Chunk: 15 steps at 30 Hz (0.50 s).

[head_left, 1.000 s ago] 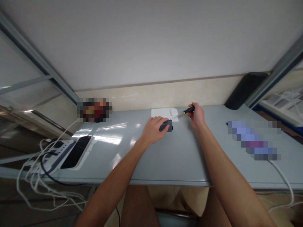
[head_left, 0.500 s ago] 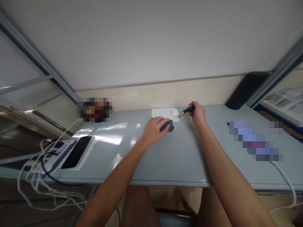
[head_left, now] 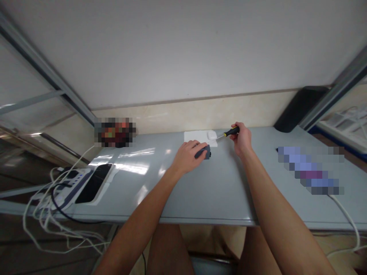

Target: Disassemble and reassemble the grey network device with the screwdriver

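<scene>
My left hand (head_left: 188, 156) is closed around a small dark grey box-shaped device (head_left: 207, 153) with a black knob-like part on its right end. In my right hand (head_left: 241, 138) is a screwdriver (head_left: 231, 131) with a black and yellow handle, tilted so its metal shaft slopes down and left. The shaft's tip ends close to the device's top edge; whether it touches is too small to tell. Behind the device lies a white sheet (head_left: 196, 135) with a small white rounded case (head_left: 211, 135) on it.
A black-screened phone (head_left: 94, 184) lies at the left, beside a white power strip (head_left: 69, 187) with tangled cables (head_left: 54, 225). A black cylinder (head_left: 299, 109) leans at the back right. Blurred items (head_left: 116, 133) (head_left: 308, 168) sit at both sides of the grey table (head_left: 212, 194).
My right hand and the screwdriver have shifted slightly to the right. The left hand keeps its hold on the grey device, and the view has moved a little.
</scene>
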Each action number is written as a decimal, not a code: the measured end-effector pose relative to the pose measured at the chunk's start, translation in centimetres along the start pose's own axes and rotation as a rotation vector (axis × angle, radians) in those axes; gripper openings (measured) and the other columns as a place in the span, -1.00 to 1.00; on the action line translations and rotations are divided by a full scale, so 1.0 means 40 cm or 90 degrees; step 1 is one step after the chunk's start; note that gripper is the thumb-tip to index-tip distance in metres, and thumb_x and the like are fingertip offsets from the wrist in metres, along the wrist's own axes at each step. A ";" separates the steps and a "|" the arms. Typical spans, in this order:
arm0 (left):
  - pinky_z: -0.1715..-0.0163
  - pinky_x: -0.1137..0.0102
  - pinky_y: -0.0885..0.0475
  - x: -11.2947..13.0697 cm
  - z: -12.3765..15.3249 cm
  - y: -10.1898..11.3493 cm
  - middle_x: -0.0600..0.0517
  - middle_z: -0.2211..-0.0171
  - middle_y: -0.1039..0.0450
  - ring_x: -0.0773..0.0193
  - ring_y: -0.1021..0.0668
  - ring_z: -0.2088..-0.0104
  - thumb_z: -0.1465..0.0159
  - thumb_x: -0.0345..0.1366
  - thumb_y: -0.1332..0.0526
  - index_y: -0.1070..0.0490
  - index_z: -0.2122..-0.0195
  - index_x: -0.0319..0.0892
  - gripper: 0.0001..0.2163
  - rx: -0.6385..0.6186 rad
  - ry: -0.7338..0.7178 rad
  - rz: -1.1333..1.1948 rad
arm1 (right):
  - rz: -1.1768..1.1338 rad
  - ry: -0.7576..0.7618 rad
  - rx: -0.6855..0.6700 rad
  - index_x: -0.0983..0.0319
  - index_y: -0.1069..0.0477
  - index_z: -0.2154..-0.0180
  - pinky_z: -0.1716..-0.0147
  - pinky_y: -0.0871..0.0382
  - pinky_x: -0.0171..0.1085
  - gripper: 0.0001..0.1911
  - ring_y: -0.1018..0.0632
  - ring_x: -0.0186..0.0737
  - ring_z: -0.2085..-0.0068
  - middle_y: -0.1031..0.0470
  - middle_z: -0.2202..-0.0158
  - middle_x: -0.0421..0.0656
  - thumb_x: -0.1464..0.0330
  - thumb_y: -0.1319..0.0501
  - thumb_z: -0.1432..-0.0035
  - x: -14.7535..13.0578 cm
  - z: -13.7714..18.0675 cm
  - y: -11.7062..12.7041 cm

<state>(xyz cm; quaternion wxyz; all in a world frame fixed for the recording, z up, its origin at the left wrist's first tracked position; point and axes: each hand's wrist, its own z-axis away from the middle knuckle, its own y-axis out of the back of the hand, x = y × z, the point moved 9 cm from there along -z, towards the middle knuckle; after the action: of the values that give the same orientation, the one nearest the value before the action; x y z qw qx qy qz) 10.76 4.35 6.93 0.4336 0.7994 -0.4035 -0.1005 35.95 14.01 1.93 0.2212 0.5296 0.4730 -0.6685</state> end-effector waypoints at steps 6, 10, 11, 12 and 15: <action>0.03 0.17 -0.54 0.007 -0.002 0.002 -0.10 0.09 -0.63 0.10 -0.62 0.09 -0.60 -0.16 -0.14 -0.58 -0.18 -0.12 -0.70 0.002 -0.017 0.018 | -0.039 -0.030 0.010 0.16 -0.44 0.39 0.64 -0.11 -0.31 -0.82 -0.23 -0.37 0.56 -0.31 0.50 -0.28 0.20 -0.31 -0.14 0.014 -0.006 0.009; 0.00 0.17 -0.56 -0.002 0.001 -0.001 -0.09 0.10 -0.64 0.11 -0.63 0.08 -0.59 -0.15 -0.17 -0.60 -0.14 -0.08 -0.73 0.013 -0.006 0.054 | -0.046 -0.049 0.009 0.15 -0.39 0.38 0.66 -0.09 -0.31 -0.77 -0.20 -0.38 0.57 -0.29 0.49 -0.29 0.16 -0.31 -0.16 0.025 -0.016 0.015; -0.01 0.17 -0.57 -0.005 0.002 -0.003 -0.08 0.10 -0.64 0.11 -0.64 0.07 -0.59 -0.15 -0.17 -0.60 -0.13 -0.07 -0.74 0.017 -0.001 0.061 | -0.045 -0.052 0.002 0.15 -0.38 0.37 0.65 -0.09 -0.30 -0.76 -0.20 -0.39 0.57 -0.29 0.48 -0.30 0.15 -0.31 -0.17 0.028 -0.019 0.015; -0.01 0.16 -0.58 -0.007 0.003 -0.004 -0.09 0.09 -0.64 0.11 -0.64 0.07 -0.58 -0.15 -0.18 -0.60 -0.13 -0.07 -0.74 0.020 0.002 0.069 | -0.043 -0.053 -0.005 0.15 -0.37 0.37 0.65 -0.10 -0.30 -0.74 -0.19 -0.39 0.57 -0.29 0.47 -0.29 0.13 -0.32 -0.18 0.029 -0.021 0.015; -0.05 0.14 -0.59 -0.005 0.005 -0.004 -0.10 0.06 -0.65 0.11 -0.65 0.03 -0.58 -0.15 -0.20 -0.59 -0.13 -0.08 -0.75 0.030 -0.002 0.106 | -0.050 -0.058 -0.014 0.14 -0.35 0.36 0.64 -0.11 -0.29 -0.74 -0.19 -0.39 0.58 -0.30 0.45 -0.29 0.13 -0.31 -0.19 0.031 -0.026 0.017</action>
<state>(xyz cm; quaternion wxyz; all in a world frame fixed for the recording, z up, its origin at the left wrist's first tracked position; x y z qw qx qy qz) 10.61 4.42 6.65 0.4207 0.7729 -0.4718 -0.0556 36.57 14.85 0.52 0.2216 0.4773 0.4903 -0.6947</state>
